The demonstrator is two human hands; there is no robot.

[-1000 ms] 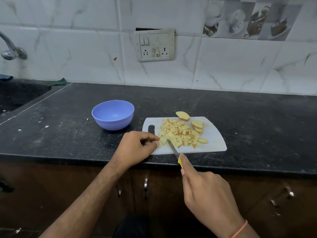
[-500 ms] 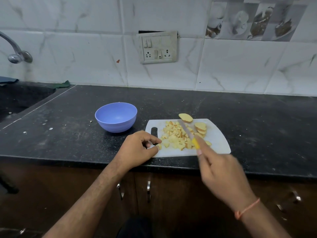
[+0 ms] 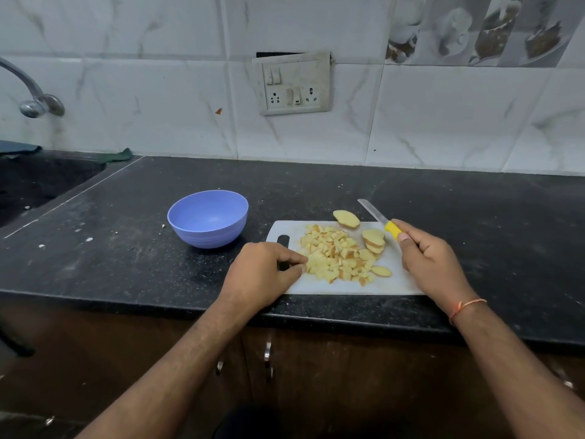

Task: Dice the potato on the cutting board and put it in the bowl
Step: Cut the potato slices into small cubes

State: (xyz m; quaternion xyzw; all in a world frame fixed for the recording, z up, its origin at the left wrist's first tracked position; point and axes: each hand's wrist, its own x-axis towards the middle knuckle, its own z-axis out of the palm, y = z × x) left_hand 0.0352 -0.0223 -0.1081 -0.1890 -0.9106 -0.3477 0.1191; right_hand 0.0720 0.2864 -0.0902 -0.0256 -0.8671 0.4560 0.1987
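Observation:
A white cutting board [image 3: 392, 285] lies on the black counter with a pile of diced potato [image 3: 335, 258] in its middle. Uncut potato slices [image 3: 374, 240] are stacked at the pile's right, one end piece [image 3: 346, 218] sits at the board's far edge, and a small slice [image 3: 381, 271] lies near the front. My right hand [image 3: 430, 261] grips a knife [image 3: 381, 220] by its yellow handle, blade pointing away over the board's far right. My left hand [image 3: 264, 274] rests on the board's left end, fingers curled, fingertips touching the dice. An empty blue bowl [image 3: 208, 218] stands left of the board.
A sink [image 3: 38, 182] with a tap [image 3: 31, 96] is at the far left. A switch and socket plate [image 3: 294, 83] hangs on the tiled wall behind. The counter's front edge [image 3: 190, 307] runs just under the board, with cabinet doors below.
My right hand has carried the knife from the board's near edge across the dice to the far right, blade now pointing away. My left hand has stayed at the board's left end.

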